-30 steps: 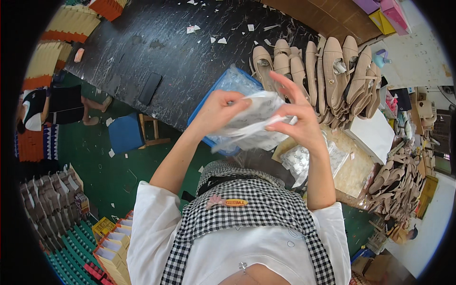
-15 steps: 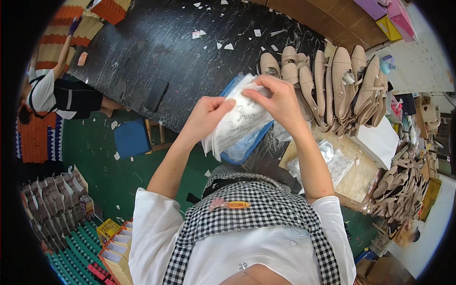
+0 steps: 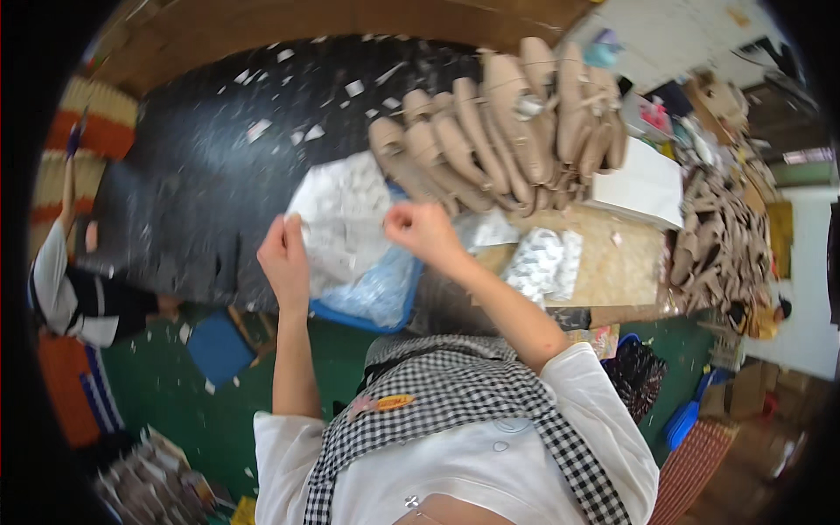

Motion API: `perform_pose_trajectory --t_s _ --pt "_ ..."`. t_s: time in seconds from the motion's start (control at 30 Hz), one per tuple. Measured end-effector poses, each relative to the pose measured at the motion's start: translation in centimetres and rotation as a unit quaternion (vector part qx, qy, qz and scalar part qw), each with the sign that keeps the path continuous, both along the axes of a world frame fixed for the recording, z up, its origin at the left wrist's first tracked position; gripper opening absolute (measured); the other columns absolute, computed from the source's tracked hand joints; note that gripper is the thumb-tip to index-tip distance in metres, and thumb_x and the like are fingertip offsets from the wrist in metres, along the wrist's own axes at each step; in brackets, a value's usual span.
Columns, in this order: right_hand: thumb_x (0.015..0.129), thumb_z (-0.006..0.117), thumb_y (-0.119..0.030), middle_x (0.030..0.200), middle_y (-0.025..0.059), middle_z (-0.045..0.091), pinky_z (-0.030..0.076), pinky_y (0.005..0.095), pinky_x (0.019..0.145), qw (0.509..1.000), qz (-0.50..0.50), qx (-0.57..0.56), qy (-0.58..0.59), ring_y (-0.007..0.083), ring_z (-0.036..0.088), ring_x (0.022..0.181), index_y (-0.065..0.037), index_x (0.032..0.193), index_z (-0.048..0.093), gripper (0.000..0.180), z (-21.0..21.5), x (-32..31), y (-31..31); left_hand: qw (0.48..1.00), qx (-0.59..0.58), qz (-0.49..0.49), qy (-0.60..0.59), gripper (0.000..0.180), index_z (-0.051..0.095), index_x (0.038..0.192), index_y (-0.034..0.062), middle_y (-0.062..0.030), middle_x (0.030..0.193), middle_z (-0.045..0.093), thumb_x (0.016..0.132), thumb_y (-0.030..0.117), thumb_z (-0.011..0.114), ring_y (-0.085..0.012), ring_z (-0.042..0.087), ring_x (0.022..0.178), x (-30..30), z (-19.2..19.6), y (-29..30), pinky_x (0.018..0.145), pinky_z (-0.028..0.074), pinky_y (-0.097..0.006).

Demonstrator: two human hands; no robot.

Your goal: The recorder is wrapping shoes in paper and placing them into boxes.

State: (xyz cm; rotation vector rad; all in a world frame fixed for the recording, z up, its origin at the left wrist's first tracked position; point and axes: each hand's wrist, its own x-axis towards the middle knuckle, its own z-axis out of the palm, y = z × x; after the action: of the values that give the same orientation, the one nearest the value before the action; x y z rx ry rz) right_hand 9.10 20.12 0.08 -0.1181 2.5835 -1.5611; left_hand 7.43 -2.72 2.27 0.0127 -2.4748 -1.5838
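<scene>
A white sheet of thin wrapping paper (image 3: pixel 341 210) with faint grey print spreads between my hands, creased and somewhat blurred. My left hand (image 3: pixel 284 258) is closed, its thumb and fingers pinching the sheet's left edge. At the right edge my right hand (image 3: pixel 424 232) is closed too, curled into a pinch against the paper; its fingertips are smeared by motion. Below the sheet, a blue basket (image 3: pixel 411 293) holds crumpled, pale bluish clear plastic (image 3: pixel 372 293). Part of the basket is hidden by the paper.
Beige strapped shoes (image 3: pixel 507 131) stand in a row right of the basket. White printed packets (image 3: pixel 534 262) lie on a tan board (image 3: pixel 612 271), beside a white box (image 3: pixel 639 184). Paper scraps litter the black table (image 3: pixel 192 157). Another person (image 3: pixel 70 280) is at the far left, near a blue stool (image 3: pixel 219 346).
The folded bundle of white paper has been opened out into a wide sheet. Both hands have moved left and farther apart. My view has shifted to the right.
</scene>
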Motion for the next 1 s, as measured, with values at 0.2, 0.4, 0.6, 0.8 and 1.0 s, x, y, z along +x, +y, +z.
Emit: perform_pose_trajectory --t_s 0.2,0.4,0.6,0.8,1.0 --pt "0.088 0.064 -0.021 0.091 0.0079 0.070 0.050 0.0351 0.078 0.952 -0.261 0.099 0.127 0.0195 0.065 0.081 -0.006 0.103 0.067 0.021 3.1 2.5 16.7 0.979 -0.150 -0.124 0.055 0.016 0.059 0.082 -0.0015 -0.0186 0.068 0.053 0.090 0.012 0.062 -0.0330 0.051 0.058 0.3 -1.4 5.3 0.055 0.041 -0.037" --pt "0.090 0.062 -0.026 0.085 0.0160 0.066 0.049 0.0371 0.069 0.838 -0.441 0.301 0.117 0.0269 0.063 0.076 -0.003 0.103 0.063 0.026 -4.4 -0.1 34.6 0.978 -0.153 -0.142 0.009 0.016 0.063 0.085 -0.0021 -0.0182 0.072 0.059 0.087 0.013 0.066 -0.0321 0.057 0.060 0.0 -1.1 8.9 0.056 0.043 -0.037" --pt "0.097 0.051 -0.018 0.091 0.0125 0.070 0.049 0.0338 0.069 0.823 -0.415 0.283 0.264 0.0246 0.065 0.077 -0.007 0.121 0.062 0.029 4.9 4.2 30.6 0.973 -0.208 -0.098 0.018 0.016 0.069 0.087 0.0011 -0.0170 0.076 0.064 0.084 0.017 0.070 -0.0336 0.061 0.064 -0.8 -0.6 9.0 0.058 0.047 -0.037" --pt "0.092 0.054 -0.005 0.102 0.0060 0.069 0.046 0.0218 0.071 0.992 -0.106 0.039 -0.065 0.0071 0.056 0.078 0.001 0.123 0.061 0.033 11.3 12.4 20.9 0.936 -0.335 -0.108 0.025 0.020 0.072 0.085 0.0099 -0.0136 0.075 0.065 0.085 0.028 0.066 -0.0331 0.064 0.067 -1.7 -1.1 8.1 0.058 0.050 -0.041" --pt "0.093 0.055 -0.010 0.123 0.0131 0.060 0.052 0.0322 0.089 0.807 -0.059 -0.410 -0.420 0.0181 0.061 0.104 0.003 0.134 0.046 0.044 3.1 8.7 9.1 0.900 -0.321 -0.285 0.067 0.024 0.071 0.104 0.0142 -0.0070 0.076 0.065 0.082 0.024 0.069 -0.0225 0.063 0.058 5.0 1.8 10.1 0.049 0.048 -0.033"
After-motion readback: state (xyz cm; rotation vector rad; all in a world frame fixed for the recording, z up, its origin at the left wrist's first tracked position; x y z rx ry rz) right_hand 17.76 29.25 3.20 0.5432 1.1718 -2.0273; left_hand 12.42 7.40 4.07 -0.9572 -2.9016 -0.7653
